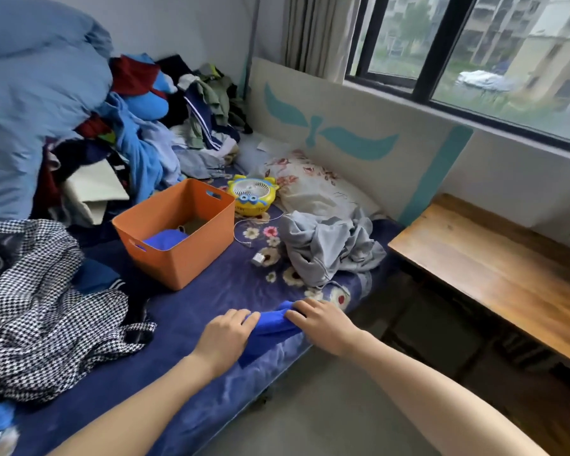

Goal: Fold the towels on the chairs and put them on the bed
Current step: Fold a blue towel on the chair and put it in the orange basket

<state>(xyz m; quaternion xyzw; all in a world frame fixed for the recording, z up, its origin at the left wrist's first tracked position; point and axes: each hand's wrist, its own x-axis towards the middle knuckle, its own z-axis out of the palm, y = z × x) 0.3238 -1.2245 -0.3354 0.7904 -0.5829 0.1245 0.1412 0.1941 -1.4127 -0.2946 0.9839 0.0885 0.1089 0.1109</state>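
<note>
Along the lower-centre bed (191, 311) edge, bare navy sheet is lying open between a houndstooth cloth (46, 311) at left, an orange plastic bin (178, 238) and crumpled grey clothing (329, 245) above, while the left hand (226, 334) and right hand (323, 324) are both curling closed on the bright blue towel (270, 327).

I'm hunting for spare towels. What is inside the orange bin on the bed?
The orange bin holds a blue cloth and something tan behind it. The near wall hides the rest of the floor.

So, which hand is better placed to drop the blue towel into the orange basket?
Probably the left hand: it grips the blue towel on the side nearer the orange basket, which sits up-left.
</note>
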